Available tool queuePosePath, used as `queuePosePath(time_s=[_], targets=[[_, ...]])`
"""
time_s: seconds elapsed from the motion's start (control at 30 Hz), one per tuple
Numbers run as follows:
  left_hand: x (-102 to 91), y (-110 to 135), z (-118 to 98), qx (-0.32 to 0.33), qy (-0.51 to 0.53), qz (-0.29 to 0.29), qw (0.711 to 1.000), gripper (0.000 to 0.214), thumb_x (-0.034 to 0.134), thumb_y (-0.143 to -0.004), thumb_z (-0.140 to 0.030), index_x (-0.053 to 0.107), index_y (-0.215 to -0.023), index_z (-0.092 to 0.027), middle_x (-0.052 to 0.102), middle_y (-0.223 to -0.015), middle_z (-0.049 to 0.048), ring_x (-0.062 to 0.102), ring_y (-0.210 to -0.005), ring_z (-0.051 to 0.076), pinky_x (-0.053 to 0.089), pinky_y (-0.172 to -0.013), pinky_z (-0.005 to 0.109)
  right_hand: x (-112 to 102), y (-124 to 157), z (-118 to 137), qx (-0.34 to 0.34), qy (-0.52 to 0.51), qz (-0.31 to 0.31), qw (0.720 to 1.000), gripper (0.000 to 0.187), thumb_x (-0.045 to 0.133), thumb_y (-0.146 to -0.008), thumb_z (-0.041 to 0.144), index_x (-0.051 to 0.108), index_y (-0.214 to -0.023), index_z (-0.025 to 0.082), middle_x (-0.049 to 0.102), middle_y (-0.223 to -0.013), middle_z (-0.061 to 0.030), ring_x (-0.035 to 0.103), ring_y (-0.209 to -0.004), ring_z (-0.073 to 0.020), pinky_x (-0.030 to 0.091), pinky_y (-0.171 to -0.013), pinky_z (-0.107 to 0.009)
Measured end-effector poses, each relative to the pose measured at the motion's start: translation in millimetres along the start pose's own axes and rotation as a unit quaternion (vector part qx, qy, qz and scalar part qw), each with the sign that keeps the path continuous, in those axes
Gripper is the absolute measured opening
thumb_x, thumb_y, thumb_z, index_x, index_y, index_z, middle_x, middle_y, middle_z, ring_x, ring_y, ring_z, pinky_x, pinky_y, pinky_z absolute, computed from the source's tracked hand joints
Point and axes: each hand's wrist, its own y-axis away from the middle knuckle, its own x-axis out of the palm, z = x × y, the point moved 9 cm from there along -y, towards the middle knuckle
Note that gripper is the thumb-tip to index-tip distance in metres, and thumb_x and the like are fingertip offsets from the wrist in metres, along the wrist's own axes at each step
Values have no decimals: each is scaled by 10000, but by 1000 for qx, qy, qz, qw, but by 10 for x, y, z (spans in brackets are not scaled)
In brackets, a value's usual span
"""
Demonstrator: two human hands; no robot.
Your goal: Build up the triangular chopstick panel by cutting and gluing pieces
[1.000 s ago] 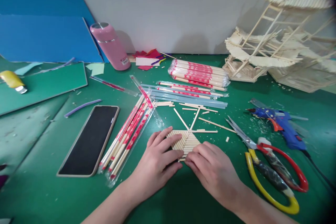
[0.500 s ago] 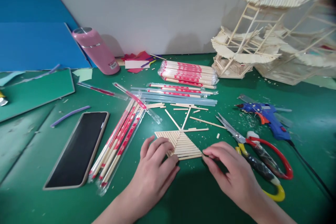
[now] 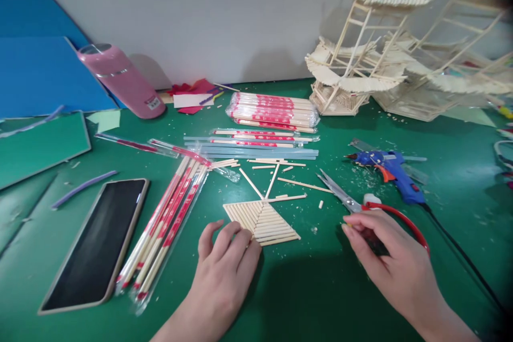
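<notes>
A flat panel of thin wooden sticks, glued side by side in slanting rows, lies on the green table, with a few bare sticks fanning out from its top. My left hand rests at the panel's lower left edge, fingers bent and apart, tips touching it. Off to the right of the panel, my right hand is over the handles of the scissors, hiding most of the yellow one. Its thumb and forefinger are pinched together; whether anything is between them is too small to make out.
Wrapped chopsticks and a phone lie left. Behind are a chopstick bundle, glue sticks and a pink bottle. A blue glue gun with a cord lies right, below a stick tower model.
My right hand has left the panel's right corner and moved right, over the scissors. My left hand stays at the panel, slightly lower on it. The view has shifted a little to the right.
</notes>
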Motion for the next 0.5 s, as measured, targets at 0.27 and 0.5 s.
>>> queuePosePath(time_s=[0.27, 0.5], targets=[[52, 41, -36, 35, -27, 25, 999, 201, 387, -899, -143, 586, -868, -155, 601, -785, 42, 533, -757, 187, 326, -818, 415, -339, -10, -565, 127, 107, -55, 985, 170, 533, -812, 347, 572, -913, 216, 588, -856, -21, 558, -717, -137, 473, -638, -255], [73, 18, -75, 72, -16, 37, 997, 184, 375, -888, -108, 556, -866, -132, 564, -772, 54, 493, -688, 167, 374, -729, 361, -542, -26, -1038, 205, 191, -63, 958, 318, 571, -736, 439, 536, -942, 199, 567, -868, -56, 546, -718, -189, 432, -456, -256]])
